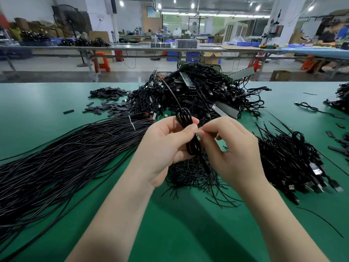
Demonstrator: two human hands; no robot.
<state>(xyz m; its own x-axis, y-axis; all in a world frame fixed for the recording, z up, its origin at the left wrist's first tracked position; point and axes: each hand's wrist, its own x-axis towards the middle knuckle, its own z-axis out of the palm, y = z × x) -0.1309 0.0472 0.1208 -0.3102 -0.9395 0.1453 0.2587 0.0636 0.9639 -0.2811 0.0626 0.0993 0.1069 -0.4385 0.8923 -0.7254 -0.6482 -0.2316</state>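
cable (184, 119), coiled small, hangs above the middle of the table (188, 233); the left hand (166, 142) curls round its waist and the right hand (232, 146) pinches it there. it looks light, limp and springy, so grip the waist.

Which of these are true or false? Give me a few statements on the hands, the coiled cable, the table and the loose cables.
1. The left hand grips a coiled black cable. True.
2. The right hand lies flat on the table. False: its fingertips pinch at the coil's middle.
3. The table is green. True.
4. The long loose cables lie right of the hands. False: they lie to the left.
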